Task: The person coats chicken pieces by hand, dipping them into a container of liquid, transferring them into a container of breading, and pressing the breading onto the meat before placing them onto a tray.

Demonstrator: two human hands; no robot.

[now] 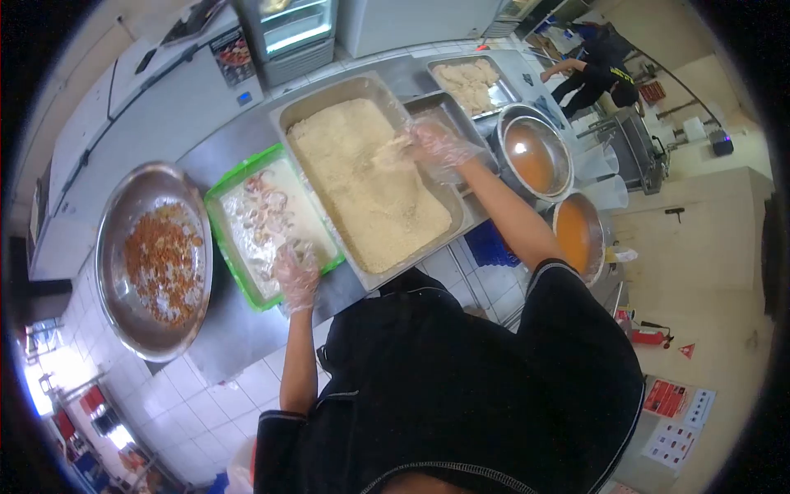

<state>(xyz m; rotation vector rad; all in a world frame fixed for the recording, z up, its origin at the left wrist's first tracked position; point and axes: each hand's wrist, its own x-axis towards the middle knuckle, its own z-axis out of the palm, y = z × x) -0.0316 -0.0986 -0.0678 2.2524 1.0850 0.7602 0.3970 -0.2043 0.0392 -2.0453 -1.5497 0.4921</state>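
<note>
A big steel crumb tray (331, 92) sits mid-counter, full of pale breading. To its left stands a round bowl (109, 239) with orange-brown bits, and between them a green tub (216, 216) of wet, pale raw cuts. Beyond the crumb tray is a smaller tray (437, 67) of coated cuts, with two pots (535, 156) of orange sauce to the right. A co-worker (597, 70) bends over far off. The gloved right hand (440, 148) has its fingers curled round a crumbed piece (393, 153), just above the breading. The gloved left hand (296, 276) dips, fingers bent, into the tub's near end; whether it grips anything I cannot tell.
</note>
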